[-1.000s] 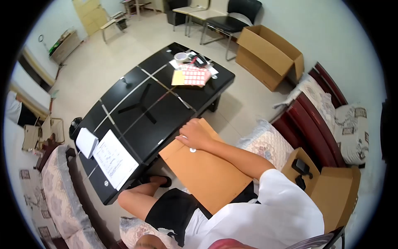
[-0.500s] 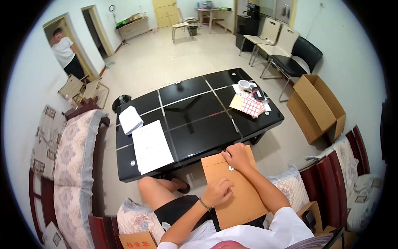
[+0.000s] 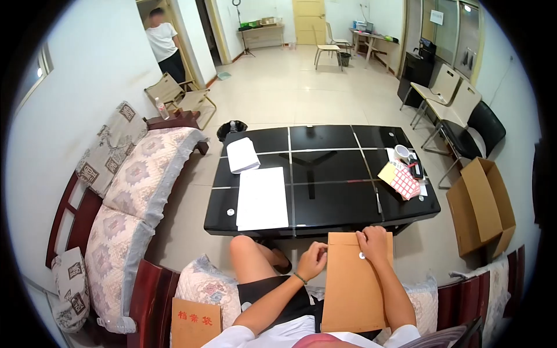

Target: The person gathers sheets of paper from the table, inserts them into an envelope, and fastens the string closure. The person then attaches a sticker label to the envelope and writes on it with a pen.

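A brown kraft file envelope (image 3: 354, 290) stands on my lap, its flap at the top and a round white button (image 3: 362, 255) near the flap's lower edge. My right hand (image 3: 374, 243) is closed over the top edge on the right, fingers curled on the flap. At the left edge, just below the top corner, my left hand (image 3: 313, 260) is closed with its fingertips pinched together. Whatever lies between those fingertips is too small to make out. Another brown file envelope (image 3: 196, 325) with red characters lies on the seat to my left.
Ahead is a black glossy table (image 3: 316, 203) with white papers (image 3: 262, 200) on its left, and tape (image 3: 401, 152) and red-gridded sheets (image 3: 404, 182) on its right. A cardboard box (image 3: 478, 209) stands at right. A patterned sofa (image 3: 145, 162) is left. A person (image 3: 164, 43) stands in a doorway.
My left hand has moved from over the envelope's middle to its left edge. The envelope is now more upright in view. The view has swung left; my right hand stays at the flap.
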The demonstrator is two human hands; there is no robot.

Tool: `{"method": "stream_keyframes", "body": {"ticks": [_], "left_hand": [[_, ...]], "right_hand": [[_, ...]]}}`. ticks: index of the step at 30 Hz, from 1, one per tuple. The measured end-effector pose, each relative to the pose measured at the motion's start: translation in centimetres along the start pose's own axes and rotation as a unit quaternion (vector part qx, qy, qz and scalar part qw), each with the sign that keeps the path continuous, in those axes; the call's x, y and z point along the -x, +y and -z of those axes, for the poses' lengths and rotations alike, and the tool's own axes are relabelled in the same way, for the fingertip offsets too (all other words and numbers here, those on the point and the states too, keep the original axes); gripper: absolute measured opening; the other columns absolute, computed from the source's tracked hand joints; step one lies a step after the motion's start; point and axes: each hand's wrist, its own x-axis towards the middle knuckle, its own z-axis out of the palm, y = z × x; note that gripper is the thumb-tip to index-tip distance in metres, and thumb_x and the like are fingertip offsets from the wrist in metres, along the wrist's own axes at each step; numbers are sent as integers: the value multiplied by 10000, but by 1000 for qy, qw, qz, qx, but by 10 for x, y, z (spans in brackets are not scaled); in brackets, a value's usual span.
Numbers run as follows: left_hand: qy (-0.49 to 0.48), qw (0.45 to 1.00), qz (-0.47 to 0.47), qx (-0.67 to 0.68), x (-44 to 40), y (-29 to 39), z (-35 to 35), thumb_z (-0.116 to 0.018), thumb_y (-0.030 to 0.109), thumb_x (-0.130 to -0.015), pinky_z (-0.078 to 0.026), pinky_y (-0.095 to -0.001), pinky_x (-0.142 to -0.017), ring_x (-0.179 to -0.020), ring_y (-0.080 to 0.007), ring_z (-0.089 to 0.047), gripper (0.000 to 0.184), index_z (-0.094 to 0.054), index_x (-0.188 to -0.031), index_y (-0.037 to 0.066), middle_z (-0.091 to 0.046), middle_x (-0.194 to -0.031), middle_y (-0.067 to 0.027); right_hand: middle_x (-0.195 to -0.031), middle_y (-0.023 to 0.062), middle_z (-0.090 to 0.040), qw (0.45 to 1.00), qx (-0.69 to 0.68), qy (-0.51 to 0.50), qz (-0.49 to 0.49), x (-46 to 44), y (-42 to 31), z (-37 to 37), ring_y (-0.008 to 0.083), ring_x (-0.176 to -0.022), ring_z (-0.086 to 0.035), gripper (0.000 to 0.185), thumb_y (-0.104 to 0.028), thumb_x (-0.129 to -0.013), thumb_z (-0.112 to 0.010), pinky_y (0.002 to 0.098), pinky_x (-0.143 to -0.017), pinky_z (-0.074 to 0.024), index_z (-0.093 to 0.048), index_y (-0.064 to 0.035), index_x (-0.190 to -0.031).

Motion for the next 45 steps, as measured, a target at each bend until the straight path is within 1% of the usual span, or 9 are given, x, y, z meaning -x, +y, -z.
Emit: {"method": "stream_keyframes", "body": {"ticks": [4, 10, 13, 16, 19, 25, 37, 40, 45], "left_hand": [[-33, 999, -24, 7, -3, -3, -2, -578, 78, -959, -526, -376, -685, -748, -289, -651, 267, -596, -1225, 65, -613, -948, -130], [-42, 998, 20, 30, -3, 1, -2, -572, 80, -967, -544, -381, -716, -786, -294, -676, 304, -576, -1270, 57, -654, -991, -140], [-33, 999, -3, 18, -3, -1, -3, -571, 89, -971, -548, -384, -723, -798, -300, -683, 324, -568, -1294, 59, -672, -1021, -146], [-57, 998, 18, 15, -2, -1, 1, -572, 97, -971, -550, -392, -728, -810, -307, -687, 349, -558, -1319, 67, -678, -1046, -153], [-41, 999, 2, 23, -1, -4, -3, -572, 103, -971, -551, -400, -732, -814, -314, -688, 357, -554, -1326, 74, -681, -1046, -155], [-67, 997, 41, 15, -1, -3, -1, -558, 79, -986, -552, -380, -783, -868, -304, -708, 347, -547, -1332, 58, -693, -1046, -178], [-59, 997, 41, 27, 0, -7, -4, -572, 121, -977, -548, -407, -741, -833, -321, -689, 365, -546, -1339, 83, -695, -1032, -156], [-56, 997, 39, 31, 0, -6, -4, -574, 122, -978, -548, -405, -740, -830, -318, -689, 370, -543, -1345, 83, -697, -1031, -155], [-64, 997, 47, 22, 1, -4, -2, -569, 98, -987, -548, -384, -752, -839, -297, -700, 361, -539, -1346, 73, -696, -1014, -161]], "right_hand": [[-667, 108, -564, 999, 12, 27, 33, 0, 0, 0, 340, -726, -561, 285, -231, -882, -705, 474, -773, -421, -601, -41, -697], [-710, 116, -586, 1000, -3, 11, 10, 3, 3, 0, 347, -779, -559, 276, -243, -881, -719, 478, -854, -416, -608, -49, -718], [-711, 111, -585, 1000, -2, 6, 7, 2, 1, 1, 345, -782, -556, 277, -242, -882, -719, 477, -856, -416, -606, -52, -715], [-714, 109, -586, 1000, 2, -2, 1, 2, 2, -1, 345, -790, -557, 274, -243, -883, -717, 475, -863, -416, -610, -51, -718], [-715, 109, -587, 1000, 5, -1, 0, 2, 2, -1, 346, -796, -558, 276, -247, -885, -716, 475, -868, -414, -613, -49, -722], [-718, 116, -589, 1000, 7, 5, 6, 1, -4, 4, 349, -802, -564, 274, -247, -893, -711, 478, -887, -416, -613, -47, -734], [-708, 114, -593, 1000, 17, 8, 18, 1, -1, 1, 340, -769, -572, 289, -247, -890, -713, 480, -878, -424, -601, -44, -717], [-710, 116, -586, 1000, 14, 9, 21, 1, -1, 2, 345, -784, -569, 288, -251, -895, -693, 472, -812, -415, -611, -36, -722], [-708, 114, -595, 1000, 18, 11, 15, 2, 1, 0, 339, -780, -570, 288, -251, -889, -713, 478, -882, -419, -608, -45, -718]]}}
